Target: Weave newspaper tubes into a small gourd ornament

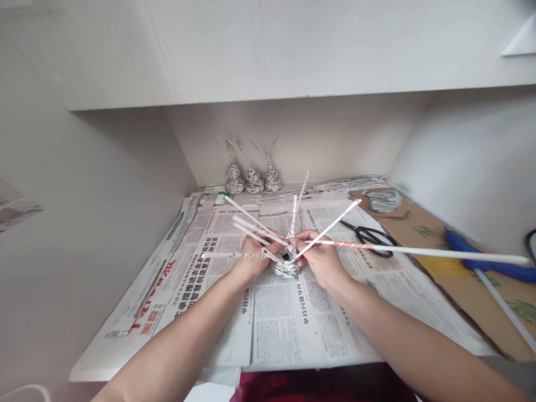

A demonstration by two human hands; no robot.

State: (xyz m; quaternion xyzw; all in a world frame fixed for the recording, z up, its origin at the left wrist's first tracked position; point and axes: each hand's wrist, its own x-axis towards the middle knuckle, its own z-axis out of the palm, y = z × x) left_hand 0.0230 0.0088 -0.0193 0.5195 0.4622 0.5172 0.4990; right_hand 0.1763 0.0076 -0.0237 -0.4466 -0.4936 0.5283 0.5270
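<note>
Round woven white-and-grey paper-tube body (pixel 286 271): upright on printed newspaper sheets (pixel 276 329) | our left hand (pixel 250 247) curled at its rim, exact hold hidden; right hand (pixel 323 261) pinching long white-and-orange paper tube (pixel 402 249) | risk, we judge: uneven pull could kink that tube, slackening our weave

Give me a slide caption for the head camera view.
Left hand and right hand holding a small woven paper piece over newspaper, three gourd-shaped pieces behind.
</note>
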